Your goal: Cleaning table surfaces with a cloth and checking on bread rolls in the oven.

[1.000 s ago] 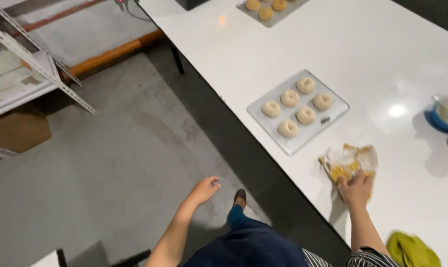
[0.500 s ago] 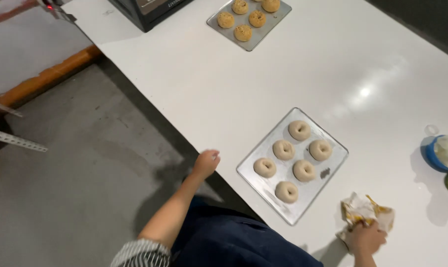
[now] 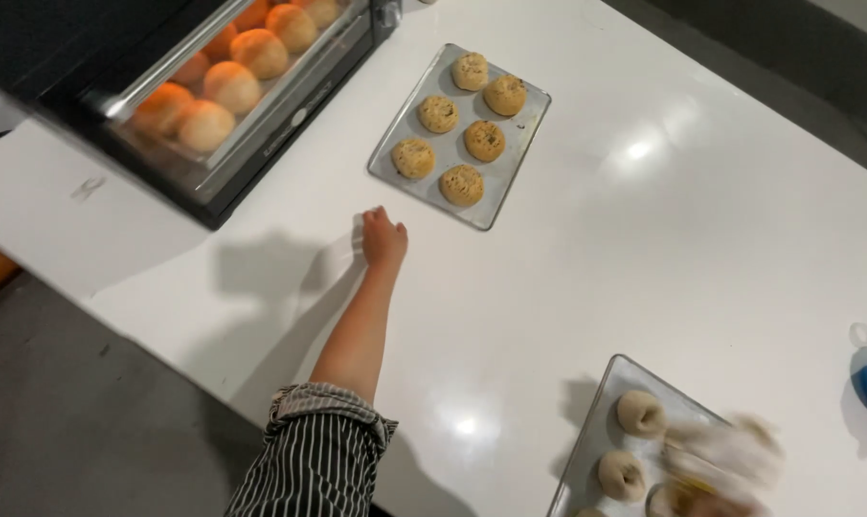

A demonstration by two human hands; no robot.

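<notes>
Left grip [image 3: 383,238] outstretched, fingers curled; right grip [image 3: 725,460] blurred.

White table [image 3: 586,287]: smooth, glossy, with bright glare spots. Upper tray [image 3: 395,158]: dull grey metal, matt, holding 6 rough-crusted, speckled buns [image 3: 463,185]. Lower tray [image 3: 596,445]: same matt metal, bearing smooth pale dough rings [image 3: 640,414]. Sleeve [image 3: 314,460]: striped woven cloth. Oven door [image 3: 261,96]: shiny glass.

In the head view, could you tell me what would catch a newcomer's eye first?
The glowing oven at upper left, full of golden buns. Beside it on the white table sits a tray of six baked rolls; the left hand rests just below it. At lower right, a motion-blurred cloth crosses raw dough rings.
</notes>
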